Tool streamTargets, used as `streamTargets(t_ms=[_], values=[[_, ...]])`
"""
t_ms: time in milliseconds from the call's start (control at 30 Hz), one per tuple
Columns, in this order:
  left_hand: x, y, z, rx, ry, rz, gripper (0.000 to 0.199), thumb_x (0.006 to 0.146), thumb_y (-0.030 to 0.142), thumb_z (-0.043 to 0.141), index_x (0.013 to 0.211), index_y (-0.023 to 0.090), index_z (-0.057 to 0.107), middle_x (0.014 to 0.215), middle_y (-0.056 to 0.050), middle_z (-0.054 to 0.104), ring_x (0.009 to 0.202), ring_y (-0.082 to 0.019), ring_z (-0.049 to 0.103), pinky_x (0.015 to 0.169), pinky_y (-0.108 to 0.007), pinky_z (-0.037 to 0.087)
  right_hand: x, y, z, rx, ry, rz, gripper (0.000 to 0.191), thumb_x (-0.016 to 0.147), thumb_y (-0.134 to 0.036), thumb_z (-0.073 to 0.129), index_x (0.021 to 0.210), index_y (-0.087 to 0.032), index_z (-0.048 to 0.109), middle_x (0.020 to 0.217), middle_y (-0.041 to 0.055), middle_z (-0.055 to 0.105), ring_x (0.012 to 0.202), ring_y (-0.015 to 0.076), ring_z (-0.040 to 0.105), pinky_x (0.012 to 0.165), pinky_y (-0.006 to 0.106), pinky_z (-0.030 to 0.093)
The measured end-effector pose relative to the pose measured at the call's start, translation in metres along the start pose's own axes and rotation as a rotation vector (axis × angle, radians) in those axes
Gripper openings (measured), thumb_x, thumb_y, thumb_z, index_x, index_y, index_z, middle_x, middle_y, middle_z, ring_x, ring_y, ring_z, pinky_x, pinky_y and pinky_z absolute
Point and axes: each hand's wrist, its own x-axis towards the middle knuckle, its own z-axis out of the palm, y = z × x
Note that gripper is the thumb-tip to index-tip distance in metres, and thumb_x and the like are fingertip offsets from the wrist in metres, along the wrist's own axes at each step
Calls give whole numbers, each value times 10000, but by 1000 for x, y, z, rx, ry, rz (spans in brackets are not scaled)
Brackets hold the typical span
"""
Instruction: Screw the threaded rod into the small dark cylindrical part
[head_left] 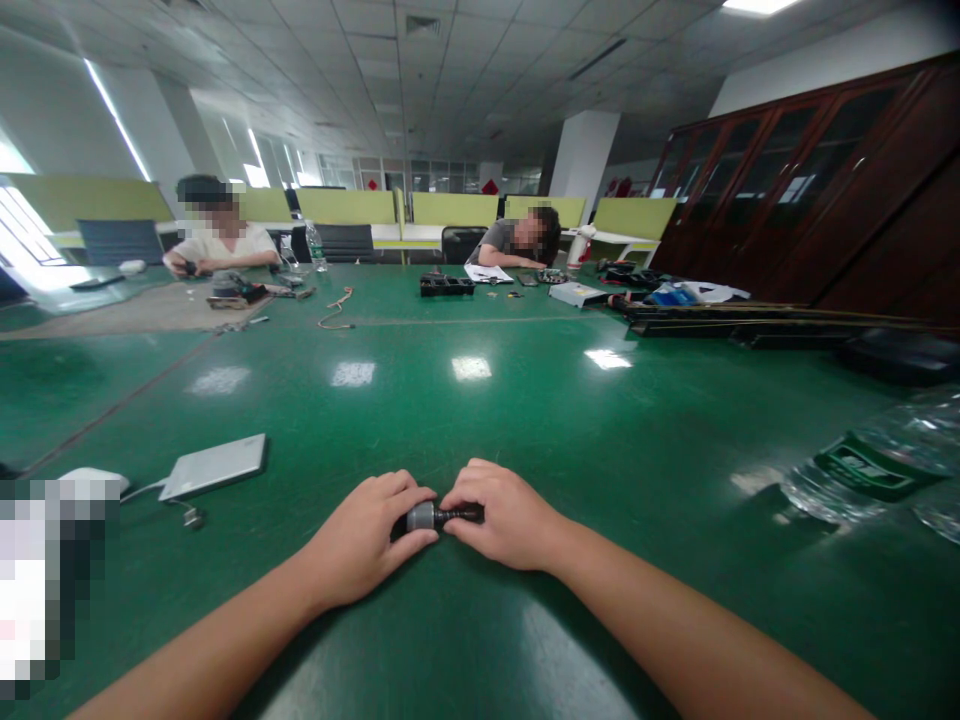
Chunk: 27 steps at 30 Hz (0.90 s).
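A small dark cylindrical part with a grey metallic collar (pixel 421 516) lies level between my hands, low over the green table (pixel 480 420) or resting on it. My left hand (pixel 375 525) is closed round its left end, thumb below and fingers above. From the right, my right hand (pixel 502 515) pinches the thinner, ridged black end (pixel 463 514) between thumb and fingers. The fingers of my left hand hide the part's left tip.
To the left lie a silver flat device (pixel 216 466) with a cable and a white object (pixel 94 484). Clear plastic bottles (pixel 862 470) lie at the right. A black tray (pixel 447 286), tools and two people are across the table.
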Motion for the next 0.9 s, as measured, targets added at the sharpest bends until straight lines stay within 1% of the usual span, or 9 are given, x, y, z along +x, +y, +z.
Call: streamTargets(t_ms=[133,333,467,633,900], values=[[0,-1,1,12,-5,-4,310,934,377,599,1204,227,627,1035,-66,639,932,-234,597,826,-353,479,-1,0,-1,1,-4,5,115,804,-215,691,911,-195,730,826,41,699,826,189,574,759,303,449],[0,-1,0,8,-4,-14,319,922,369,616,1208,228,631,1044,-66,646,956,-242,608,829,-356,485,-2,3,-3,-5,-2,4,80,775,-195,708,854,-195,716,757,22,675,782,179,558,733,298,435],[0,0,-1,0,-7,-20,306,918,356,616,1194,227,634,1037,-67,649,950,-241,612,842,-363,492,-4,6,-4,-1,0,-3,77,773,-192,697,849,-194,711,760,19,682,779,177,560,739,301,436],[-1,-1,0,-1,17,-30,334,909,342,622,1220,220,621,1055,-68,647,974,-247,615,876,-378,493,-5,9,-7,5,-5,31,87,761,-194,705,847,-194,716,768,20,685,785,179,565,744,303,442],[-1,-1,-1,-14,-14,-39,304,923,339,607,1203,221,628,1055,-64,637,969,-243,605,874,-381,488,-6,10,-13,10,-18,48,78,753,-168,696,824,-192,719,743,13,678,763,167,567,731,294,443]])
